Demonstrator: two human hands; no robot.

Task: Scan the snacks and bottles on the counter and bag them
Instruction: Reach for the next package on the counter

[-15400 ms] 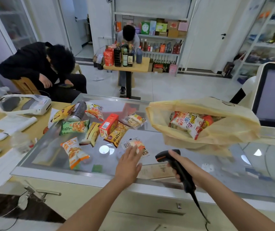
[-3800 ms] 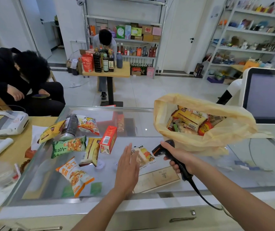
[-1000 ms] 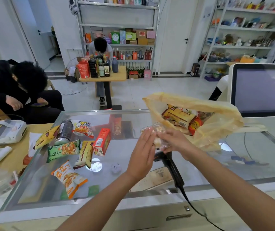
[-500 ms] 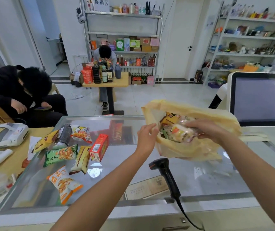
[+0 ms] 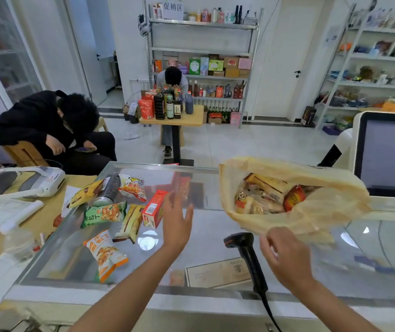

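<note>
Both hands free over the glass counter (image 5: 206, 238), bag filled on the right.

The left hand (image 5: 176, 225) hovers flat and spread wide, fingers apart, holding nothing, just right of the red carton (image 5: 154, 208). The right hand (image 5: 285, 254) hangs loosely open and empty near the front edge, beside the black scanner (image 5: 247, 255) lying on the glass. Just beyond it the yellow plastic bag (image 5: 311, 212) gapes open with snack packets inside. Left of centre the unbagged pile waits: a green packet (image 5: 104, 213), an orange packet (image 5: 104, 254) nearest, a tan wrapper (image 5: 130, 222), a dark can (image 5: 108, 189) lying on its side, and two more packets at the far end. A monitor (image 5: 389, 154) stands far right.
</note>
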